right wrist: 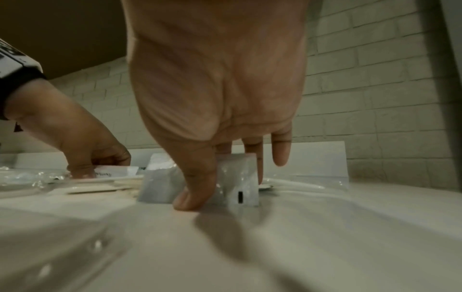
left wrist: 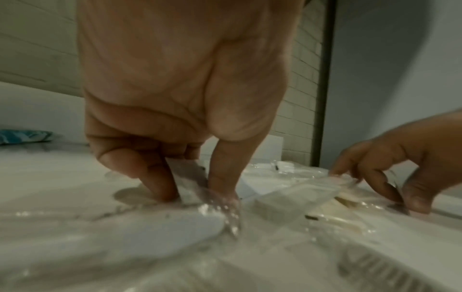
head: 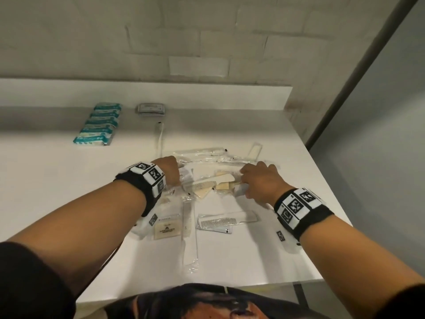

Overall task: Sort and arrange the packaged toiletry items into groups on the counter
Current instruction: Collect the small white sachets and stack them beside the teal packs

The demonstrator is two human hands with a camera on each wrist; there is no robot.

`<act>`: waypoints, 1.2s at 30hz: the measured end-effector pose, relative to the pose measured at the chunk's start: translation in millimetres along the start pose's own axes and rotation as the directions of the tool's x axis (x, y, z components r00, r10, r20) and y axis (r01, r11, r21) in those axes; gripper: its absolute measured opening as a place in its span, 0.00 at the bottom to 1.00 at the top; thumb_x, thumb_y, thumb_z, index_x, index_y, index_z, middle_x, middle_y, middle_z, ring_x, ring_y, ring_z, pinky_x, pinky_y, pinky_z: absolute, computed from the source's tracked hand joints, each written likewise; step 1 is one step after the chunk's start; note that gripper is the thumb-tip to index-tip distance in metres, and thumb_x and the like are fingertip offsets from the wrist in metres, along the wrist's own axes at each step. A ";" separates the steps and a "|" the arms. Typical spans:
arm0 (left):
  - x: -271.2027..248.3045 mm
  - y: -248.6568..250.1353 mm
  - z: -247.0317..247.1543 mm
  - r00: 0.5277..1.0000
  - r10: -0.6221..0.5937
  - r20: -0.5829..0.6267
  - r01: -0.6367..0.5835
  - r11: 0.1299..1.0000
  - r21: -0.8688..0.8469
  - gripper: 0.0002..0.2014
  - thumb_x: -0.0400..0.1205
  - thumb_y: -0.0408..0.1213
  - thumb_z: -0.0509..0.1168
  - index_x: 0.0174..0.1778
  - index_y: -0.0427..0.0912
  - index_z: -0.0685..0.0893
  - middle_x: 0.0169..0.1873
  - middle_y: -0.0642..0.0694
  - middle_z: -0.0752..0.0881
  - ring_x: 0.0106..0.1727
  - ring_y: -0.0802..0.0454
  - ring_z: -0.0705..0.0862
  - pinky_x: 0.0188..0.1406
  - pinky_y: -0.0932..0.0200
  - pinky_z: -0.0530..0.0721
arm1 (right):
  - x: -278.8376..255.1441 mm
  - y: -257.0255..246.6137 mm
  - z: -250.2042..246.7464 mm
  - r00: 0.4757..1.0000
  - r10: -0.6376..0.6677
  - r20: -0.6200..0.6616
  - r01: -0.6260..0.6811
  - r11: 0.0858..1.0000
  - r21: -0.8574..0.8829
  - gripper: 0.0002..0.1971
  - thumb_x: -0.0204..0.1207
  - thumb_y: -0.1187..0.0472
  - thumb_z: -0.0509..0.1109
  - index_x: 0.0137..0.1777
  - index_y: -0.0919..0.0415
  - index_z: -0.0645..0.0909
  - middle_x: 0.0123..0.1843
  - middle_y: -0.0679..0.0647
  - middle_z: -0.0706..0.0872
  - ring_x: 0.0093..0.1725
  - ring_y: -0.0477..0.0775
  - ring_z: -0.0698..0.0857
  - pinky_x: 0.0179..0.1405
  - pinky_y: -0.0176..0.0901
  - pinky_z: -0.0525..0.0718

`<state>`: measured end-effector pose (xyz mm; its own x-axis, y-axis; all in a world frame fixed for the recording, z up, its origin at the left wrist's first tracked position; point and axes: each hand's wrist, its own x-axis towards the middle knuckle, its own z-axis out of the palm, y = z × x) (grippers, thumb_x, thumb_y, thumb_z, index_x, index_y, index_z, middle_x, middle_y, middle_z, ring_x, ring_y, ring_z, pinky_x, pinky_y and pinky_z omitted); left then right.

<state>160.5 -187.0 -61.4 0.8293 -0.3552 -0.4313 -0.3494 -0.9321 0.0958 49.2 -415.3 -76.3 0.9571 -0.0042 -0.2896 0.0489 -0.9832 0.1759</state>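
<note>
A loose pile of packaged toiletries (head: 207, 180) lies mid-counter: combs, toothbrushes and sachets in clear wrap. My left hand (head: 171, 170) reaches into the pile's left side. In the left wrist view its thumb and fingers (left wrist: 162, 183) pinch a small white sachet (left wrist: 186, 177) standing on edge. My right hand (head: 253, 178) is at the pile's right side. In the right wrist view its thumb (right wrist: 195, 193) and fingers pinch a clear plastic packet (right wrist: 242, 170), which is tipped up on its edge on the counter.
A row of teal packets (head: 99, 123) and a stack of dark grey packets (head: 150, 108) sit at the back. A wrapped toothbrush (head: 159, 134) lies below them. A wrapped comb (head: 227, 221) and a soap bar (head: 166, 229) lie nearer me. The counter's right edge (head: 326, 185) is close to my right hand.
</note>
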 end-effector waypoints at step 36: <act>-65.1 51.1 27.6 0.919 0.393 0.030 -0.388 0.915 -0.114 0.20 0.84 0.53 0.60 0.68 0.45 0.76 0.62 0.48 0.82 0.58 0.48 0.80 0.59 0.52 0.79 | -22.8 44.2 3.7 0.995 -0.004 0.096 -0.005 0.996 0.087 0.18 0.71 0.55 0.73 0.61 0.51 0.79 0.72 0.51 0.74 0.67 0.57 0.77 0.56 0.46 0.74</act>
<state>76.7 -209.5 -53.3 0.6116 -0.6907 -0.3859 -0.5916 -0.7230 0.3567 28.4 -459.4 -65.4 0.9252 -0.0180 -0.3790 0.0196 -0.9953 0.0951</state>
